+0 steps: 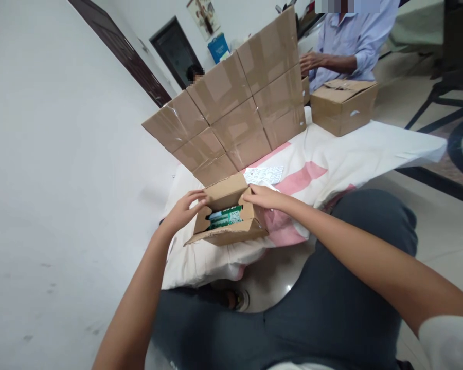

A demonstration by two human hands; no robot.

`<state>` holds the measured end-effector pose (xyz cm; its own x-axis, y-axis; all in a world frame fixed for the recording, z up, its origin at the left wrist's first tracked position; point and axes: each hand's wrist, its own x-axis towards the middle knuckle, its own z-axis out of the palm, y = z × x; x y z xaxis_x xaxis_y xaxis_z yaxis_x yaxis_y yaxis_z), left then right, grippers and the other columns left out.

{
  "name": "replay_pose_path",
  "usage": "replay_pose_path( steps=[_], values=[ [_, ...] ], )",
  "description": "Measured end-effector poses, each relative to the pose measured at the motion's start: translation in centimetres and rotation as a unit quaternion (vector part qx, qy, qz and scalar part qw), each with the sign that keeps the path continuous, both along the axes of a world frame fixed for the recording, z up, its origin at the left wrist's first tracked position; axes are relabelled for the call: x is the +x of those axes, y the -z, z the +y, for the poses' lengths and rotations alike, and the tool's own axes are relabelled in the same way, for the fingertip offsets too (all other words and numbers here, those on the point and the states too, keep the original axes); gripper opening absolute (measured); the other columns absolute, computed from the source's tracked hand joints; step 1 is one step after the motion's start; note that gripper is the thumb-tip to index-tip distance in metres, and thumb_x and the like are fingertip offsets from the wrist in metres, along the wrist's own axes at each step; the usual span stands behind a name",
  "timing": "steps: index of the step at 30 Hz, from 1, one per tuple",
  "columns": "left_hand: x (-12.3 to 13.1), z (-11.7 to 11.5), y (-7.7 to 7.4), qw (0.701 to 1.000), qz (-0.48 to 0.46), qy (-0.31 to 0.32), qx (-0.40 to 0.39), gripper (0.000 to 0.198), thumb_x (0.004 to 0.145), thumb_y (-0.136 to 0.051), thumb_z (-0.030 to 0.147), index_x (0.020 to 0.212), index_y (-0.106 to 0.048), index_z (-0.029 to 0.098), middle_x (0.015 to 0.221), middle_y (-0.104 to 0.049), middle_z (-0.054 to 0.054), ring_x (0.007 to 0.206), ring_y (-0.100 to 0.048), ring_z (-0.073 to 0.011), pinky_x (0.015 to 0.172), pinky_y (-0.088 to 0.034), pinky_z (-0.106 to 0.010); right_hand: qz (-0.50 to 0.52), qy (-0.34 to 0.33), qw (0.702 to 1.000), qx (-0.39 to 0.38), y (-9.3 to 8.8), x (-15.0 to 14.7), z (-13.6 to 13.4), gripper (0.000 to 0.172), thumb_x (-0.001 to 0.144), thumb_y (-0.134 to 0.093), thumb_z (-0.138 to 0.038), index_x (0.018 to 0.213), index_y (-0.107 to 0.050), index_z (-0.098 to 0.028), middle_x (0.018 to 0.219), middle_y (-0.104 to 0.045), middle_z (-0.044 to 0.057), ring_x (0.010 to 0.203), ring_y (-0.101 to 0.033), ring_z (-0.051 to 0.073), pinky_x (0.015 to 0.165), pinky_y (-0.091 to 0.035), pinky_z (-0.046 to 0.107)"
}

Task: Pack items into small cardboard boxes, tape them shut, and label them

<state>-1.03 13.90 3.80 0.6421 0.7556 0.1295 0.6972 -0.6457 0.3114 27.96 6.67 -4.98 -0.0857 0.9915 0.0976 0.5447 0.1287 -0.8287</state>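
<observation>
Currently, we are laying a two-handed grip on a small box (235,237): our left hand (185,209) is touching its left side with fingers spread, and our right hand (264,196) is bending over its right rear corner. Whether either grip is clamping the cardboard, we are not managing to tell. Between our hands, green packs (226,217) are lying inside, and the box is sitting at the near edge of a counter (355,154). As we are judging it, the box is open and loaded; its top is standing unclosed, and what else is left is not showing. Farther out, a printed sheet (264,175) is lying behind it, a taped cardboard wall (254,97) is standing beyond, and another person (355,46) is sitting near a carton (343,108).
</observation>
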Motion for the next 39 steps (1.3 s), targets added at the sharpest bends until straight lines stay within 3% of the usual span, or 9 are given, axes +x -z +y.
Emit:
replay_pose_path(
  steps=[3, 6, 13, 18, 21, 25, 28, 33, 39],
  values=[
    [-2.7, 1.3, 2.7, 0.997, -0.025, -0.071, -0.023, 0.097, 0.081, -0.068, 0.061, 0.158, -0.026, 0.021, 0.16, -0.034, -0.023, 0.138, -0.049, -0.0379, 0.106, -0.05, -0.056, 0.013, -0.002, 0.999, -0.035, -0.2, -0.1, 0.3, 0.027, 0.089, -0.053, -0.038, 0.096, -0.066, -0.015, 0.102, -0.074, 0.009, 0.088, -0.068, 0.021, 0.071, -0.049, 0.024],
    [-4.5, 1.3, 4.9, 0.988, -0.137, -0.043, -0.058, 0.116, 0.082, -0.07, 0.051, 0.16, 0.013, 0.03, 0.162, -0.031, -0.021, 0.141, -0.048, -0.0337, 0.106, -0.05, -0.055, 0.023, 0.004, 0.998, -0.056, -0.5, -0.2, 0.6, 0.03, 0.091, -0.051, -0.041, 0.097, -0.065, -0.015, 0.098, -0.073, 0.009, 0.079, -0.067, 0.019, 0.063, -0.048, 0.024],
    [-8.3, -1.9, 6.7, 0.989, -0.147, -0.03, 0.0, 0.073, 0.096, -0.052, 0.042, 0.16, -0.02, 0.026, 0.137, -0.064, -0.013, 0.137, -0.053, -0.0283, 0.116, -0.037, -0.056, 0.021, -0.104, 0.991, -0.085, -2.1, 2.3, 0.3, 0.034, 0.088, -0.055, -0.03, 0.116, -0.063, -0.014, 0.117, -0.068, 0.012, 0.093, -0.067, 0.021, 0.066, -0.052, 0.024],
    [-8.8, -4.0, 7.2, 0.998, -0.065, 0.01, -0.026, 0.094, 0.091, -0.062, 0.044, 0.162, -0.001, 0.033, 0.158, -0.043, -0.013, 0.146, -0.042, -0.0302, 0.117, -0.036, -0.056, 0.019, -0.192, 0.98, -0.053, -0.7, 3.4, -1.5, 0.128, 0.056, -0.089, -0.043, 0.161, -0.02, -0.022, 0.165, -0.026, 0.014, 0.146, -0.038, 0.035, 0.112, -0.044, 0.039],
    [-8.1, -4.7, 6.8, 0.996, -0.076, -0.003, -0.054, 0.103, 0.088, -0.065, 0.051, 0.161, 0.004, 0.031, 0.158, -0.042, -0.014, 0.145, -0.042, -0.0311, 0.117, -0.036, -0.055, 0.033, -0.153, 0.988, 0.007, 0.8, 2.3, -2.1, 0.146, 0.05, -0.092, -0.056, 0.164, -0.007, -0.022, 0.169, -0.009, 0.016, 0.155, -0.018, 0.037, 0.126, -0.023, 0.045],
    [-6.5, -4.4, 6.6, 0.978, -0.141, -0.151, -0.033, 0.103, 0.086, -0.063, 0.059, 0.162, -0.004, 0.025, 0.129, -0.065, -0.012, 0.121, -0.062, -0.0293, 0.106, -0.047, -0.051, 0.124, -0.094, 0.987, 0.035, 2.2, -0.4, -2.0, 0.124, 0.068, -0.08, -0.063, 0.163, -0.011, -0.024, 0.169, -0.012, 0.014, 0.155, -0.021, 0.034, 0.126, -0.021, 0.047],
    [-4.7, -4.0, 7.0, 0.955, -0.19, -0.229, 0.013, 0.111, 0.081, -0.068, 0.057, 0.162, -0.002, 0.019, 0.117, -0.068, -0.011, 0.102, -0.067, -0.027, 0.091, -0.055, -0.045, 0.212, -0.019, 0.976, 0.049, 2.7, -2.3, -1.3, 0.087, 0.083, -0.069, -0.052, 0.157, -0.031, -0.024, 0.161, -0.035, 0.012, 0.145, -0.039, 0.029, 0.12, -0.033, 0.043],
    [-1.3, -5.5, 7.1, 0.962, -0.093, -0.146, 0.212, 0.053, 0.093, -0.053, 0.048, 0.136, -0.057, 0.017, 0.136, -0.059, -0.017, 0.128, -0.055, -0.0332, 0.108, -0.045, -0.051, 0.262, 0.1, 0.96, -0.007, 1.2, -1.2, 0.6, 0.039, 0.086, -0.057, -0.036, 0.121, -0.061, -0.02, 0.12, -0.068, 0.007, 0.103, -0.065, 0.02, 0.083, -0.052, 0.027],
    [0.7, -7.8, 8.2, 0.976, 0.068, -0.047, 0.202, 0.059, 0.097, -0.054, 0.048, 0.149, -0.044, 0.023, 0.153, -0.05, -0.01, 0.14, -0.049, -0.0337, 0.117, -0.037, -0.056, 0.201, 0.187, 0.96, -0.062, -0.5, 5.0, 2.5, 0.03, 0.091, -0.046, -0.039, 0.101, -0.059, -0.014, 0.101, -0.069, 0.012, 0.077, -0.063, 0.016, 0.066, -0.047, 0.025]
  ],
)
